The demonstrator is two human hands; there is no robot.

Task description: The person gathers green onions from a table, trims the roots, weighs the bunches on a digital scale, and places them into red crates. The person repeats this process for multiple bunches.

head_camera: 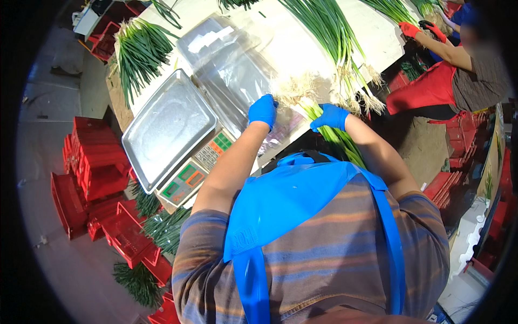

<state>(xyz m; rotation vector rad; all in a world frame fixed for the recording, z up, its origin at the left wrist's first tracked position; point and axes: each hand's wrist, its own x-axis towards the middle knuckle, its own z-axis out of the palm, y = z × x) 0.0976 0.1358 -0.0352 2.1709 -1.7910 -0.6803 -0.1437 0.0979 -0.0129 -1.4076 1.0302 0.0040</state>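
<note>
My right hand [330, 117], in a blue glove, is closed around the white stalks of a bunch of green onions [338, 135]. Its roots point up the view and its green leaves hang down past the table edge. My left hand [263, 111], also gloved in blue, has curled fingers at the near part of the clear plastic bags [238, 69]; whether it pinches the film cannot be told. To its left stands a digital scale [188, 180] with a bare metal pan [170, 129]. Loose green onions [327, 36] lie beyond my right hand, roots towards me.
Another bunch of green onions [143, 50] lies at the table's far left corner. Red plastic crates [99, 158] stand on the floor at left, some near bagged greens [168, 229]. At right, a co-worker in a red apron [429, 87] handles onions with red gloves.
</note>
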